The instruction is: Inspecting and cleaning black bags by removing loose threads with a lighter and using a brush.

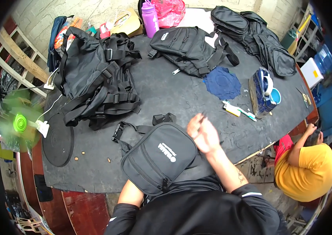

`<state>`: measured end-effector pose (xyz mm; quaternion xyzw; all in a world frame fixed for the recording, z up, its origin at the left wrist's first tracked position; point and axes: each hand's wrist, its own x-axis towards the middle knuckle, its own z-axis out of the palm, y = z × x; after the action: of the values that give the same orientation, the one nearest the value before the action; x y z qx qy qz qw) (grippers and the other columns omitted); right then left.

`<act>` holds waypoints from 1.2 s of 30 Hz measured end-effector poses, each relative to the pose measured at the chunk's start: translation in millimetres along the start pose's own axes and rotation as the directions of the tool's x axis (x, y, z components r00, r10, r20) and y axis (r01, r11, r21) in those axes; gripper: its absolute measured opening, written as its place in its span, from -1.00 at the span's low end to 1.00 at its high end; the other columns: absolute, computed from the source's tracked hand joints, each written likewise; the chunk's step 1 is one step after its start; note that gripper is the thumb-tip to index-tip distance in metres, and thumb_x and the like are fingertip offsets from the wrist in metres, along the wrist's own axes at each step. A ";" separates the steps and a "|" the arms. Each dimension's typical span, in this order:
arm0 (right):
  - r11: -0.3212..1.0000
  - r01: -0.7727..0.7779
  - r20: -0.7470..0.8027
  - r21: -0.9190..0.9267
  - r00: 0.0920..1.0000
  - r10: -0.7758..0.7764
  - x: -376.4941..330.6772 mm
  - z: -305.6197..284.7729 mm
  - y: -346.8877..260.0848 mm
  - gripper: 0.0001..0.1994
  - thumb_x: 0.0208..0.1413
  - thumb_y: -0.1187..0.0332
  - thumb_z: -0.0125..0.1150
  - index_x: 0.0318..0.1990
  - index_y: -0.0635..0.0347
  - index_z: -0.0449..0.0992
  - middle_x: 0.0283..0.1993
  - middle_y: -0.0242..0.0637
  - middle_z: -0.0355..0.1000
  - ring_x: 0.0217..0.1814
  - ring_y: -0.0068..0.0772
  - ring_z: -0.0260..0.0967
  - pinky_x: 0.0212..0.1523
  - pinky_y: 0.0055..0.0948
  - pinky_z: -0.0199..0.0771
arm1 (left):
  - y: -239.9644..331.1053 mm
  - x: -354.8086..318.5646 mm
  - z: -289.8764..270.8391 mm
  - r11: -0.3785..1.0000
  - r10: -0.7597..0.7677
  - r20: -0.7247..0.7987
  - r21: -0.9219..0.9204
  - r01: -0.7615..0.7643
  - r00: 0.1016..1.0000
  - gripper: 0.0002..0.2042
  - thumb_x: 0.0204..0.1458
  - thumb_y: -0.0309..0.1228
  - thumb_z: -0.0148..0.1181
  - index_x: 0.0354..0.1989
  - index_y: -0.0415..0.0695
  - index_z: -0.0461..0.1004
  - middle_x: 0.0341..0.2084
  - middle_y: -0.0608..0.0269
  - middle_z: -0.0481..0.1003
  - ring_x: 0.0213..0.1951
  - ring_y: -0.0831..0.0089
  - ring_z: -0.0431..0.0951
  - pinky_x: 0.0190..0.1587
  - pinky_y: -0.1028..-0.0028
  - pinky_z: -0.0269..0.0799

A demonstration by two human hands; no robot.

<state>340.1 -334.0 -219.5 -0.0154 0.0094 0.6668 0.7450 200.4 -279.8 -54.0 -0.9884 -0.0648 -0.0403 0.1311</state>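
Right hand (203, 135) hovers w/ fingers loosely curled, grasping nothing, over black pouch (159, 157) at lower centre. Left hand is hidden under pouch, grip cannot tell. Strap buckle (117, 132) lies left of it, black bag pile (95, 78) upper left.

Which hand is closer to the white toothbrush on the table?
The right hand is closer: it is raised above the table, left of the toothbrush. The left hand is hidden under the black bag, farther away.

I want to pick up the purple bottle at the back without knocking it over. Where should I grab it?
Probably around the middle of the purple bottle, coming from the front. It stands upright with its lid on, and the table in front of it is bare, while a red bag crowds its right side and clutter sits to its left.
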 end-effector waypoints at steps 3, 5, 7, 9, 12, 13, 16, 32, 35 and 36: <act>0.918 0.388 0.144 -0.080 0.916 -0.375 -0.9 8.2 -59.7 -0.78 0.17 0.17 -0.02 -0.20 0.10 0.40 -0.37 -0.43 0.32 -0.40 -0.55 0.17 -0.28 -0.43 0.16 | -0.7 -5.1 -5.3 0.998 -0.027 -0.183 -0.066 0.015 0.983 -0.92 -0.24 -0.44 0.05 -0.61 -0.15 0.45 -0.67 0.18 0.41 -0.52 0.31 0.45 -0.45 0.35 0.33; 0.744 0.403 0.126 -0.534 0.907 -0.401 -6.4 24.6 -57.5 -0.70 0.21 0.13 -0.10 -0.15 0.17 0.37 -0.39 -0.43 0.30 -0.48 -0.57 0.13 -0.36 -0.47 0.16 | -2.4 -4.7 -1.5 0.998 -0.032 -0.147 -0.051 0.025 0.989 -0.91 -0.23 -0.44 0.05 -0.60 -0.15 0.46 -0.67 0.17 0.41 -0.52 0.30 0.45 -0.44 0.35 0.33; 0.494 0.198 0.035 -0.847 0.947 -0.320 -13.3 34.8 -33.6 -0.59 0.20 0.04 -0.10 -0.08 0.23 0.35 -0.37 -0.44 0.30 -0.53 -0.64 0.09 -0.47 -0.57 0.13 | 1.0 -5.3 -3.4 0.999 -0.038 -0.115 -0.036 0.034 0.993 -0.91 -0.23 -0.44 0.05 -0.60 -0.15 0.46 -0.67 0.17 0.41 -0.51 0.30 0.45 -0.44 0.35 0.34; 0.152 0.048 0.009 -0.987 0.969 -0.246 -13.9 40.4 -10.5 -0.62 0.04 0.17 0.16 -0.05 0.20 0.39 -0.33 -0.48 0.34 -0.47 -0.73 0.12 -0.44 -0.71 0.14 | 5.1 -1.6 -3.5 0.999 -0.033 -0.087 -0.020 0.032 0.996 -0.91 -0.23 -0.44 0.05 -0.60 -0.15 0.46 -0.67 0.16 0.41 -0.51 0.29 0.46 -0.43 0.34 0.34; -0.035 -0.032 -0.018 -0.999 0.939 -0.342 1.2 11.9 5.5 -0.95 -0.09 0.52 0.17 -0.41 0.22 0.47 -0.49 -0.48 0.35 -0.42 -0.69 0.26 -0.37 -0.63 0.28 | 10.3 0.9 -13.1 1.000 -0.012 -0.057 0.010 0.013 0.998 -0.91 -0.23 -0.44 0.04 -0.59 -0.16 0.46 -0.67 0.15 0.41 -0.50 0.28 0.46 -0.42 0.34 0.35; -0.180 0.083 0.156 -0.980 0.881 -0.447 9.2 1.9 3.6 -0.97 -0.08 0.55 0.15 -0.44 0.24 0.45 -0.52 -0.46 0.34 -0.44 -0.66 0.26 -0.38 -0.59 0.29 | 13.1 5.3 -19.3 1.000 -0.022 -0.020 0.015 0.023 1.000 -0.91 -0.23 -0.44 0.05 -0.59 -0.16 0.46 -0.66 0.14 0.41 -0.50 0.28 0.46 -0.41 0.34 0.35; -0.373 -0.094 0.222 -0.923 0.662 -0.715 34.3 -2.1 -29.8 -0.90 0.01 0.49 0.07 -0.50 0.28 0.36 -0.55 -0.41 0.29 -0.44 -0.60 0.23 -0.40 -0.55 0.25 | 21.0 5.5 -27.6 0.998 -0.013 -0.016 0.061 0.014 1.000 -0.91 -0.24 -0.45 0.06 -0.60 -0.18 0.46 -0.66 0.12 0.42 -0.50 0.27 0.46 -0.41 0.34 0.35; -0.098 0.179 0.187 -0.979 0.979 -0.080 -53.0 49.6 8.9 -0.81 0.21 0.34 -0.04 -0.12 0.25 0.29 -0.32 -0.38 0.28 -0.22 -0.55 0.23 -0.19 -0.55 0.27 | -1.0 -23.0 -10.5 0.984 -0.079 -0.144 -0.167 0.054 0.986 -0.92 -0.19 -0.39 0.06 -0.58 -0.09 0.46 -0.64 0.19 0.41 -0.49 0.31 0.45 -0.44 0.34 0.31; -0.262 0.221 0.264 -0.939 0.954 -0.142 -49.4 58.2 15.4 -0.82 0.15 0.44 0.01 -0.13 0.32 0.31 -0.29 -0.22 0.32 -0.21 -0.36 0.34 -0.17 -0.46 0.33 | 8.0 -25.0 20.0 0.997 -0.037 -0.066 -0.076 0.032 0.997 -0.92 -0.22 -0.38 0.06 -0.62 -0.08 0.42 -0.64 0.20 0.40 -0.49 0.31 0.43 -0.47 0.33 0.27; -0.362 0.249 0.312 -0.898 0.942 -0.127 -49.3 59.9 14.1 -0.81 0.11 0.47 0.03 -0.13 0.33 0.32 -0.29 -0.17 0.32 -0.25 -0.28 0.36 -0.21 -0.44 0.35 | 9.3 -26.7 22.4 0.996 -0.040 -0.066 -0.076 0.035 0.997 -0.92 -0.22 -0.38 0.06 -0.62 -0.08 0.42 -0.64 0.20 0.40 -0.49 0.31 0.43 -0.47 0.33 0.27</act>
<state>320.2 -379.2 -158.2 -0.5874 -0.5642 0.2596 0.5189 176.8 -285.9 -80.5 -0.9893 -0.0773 -0.0785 0.0953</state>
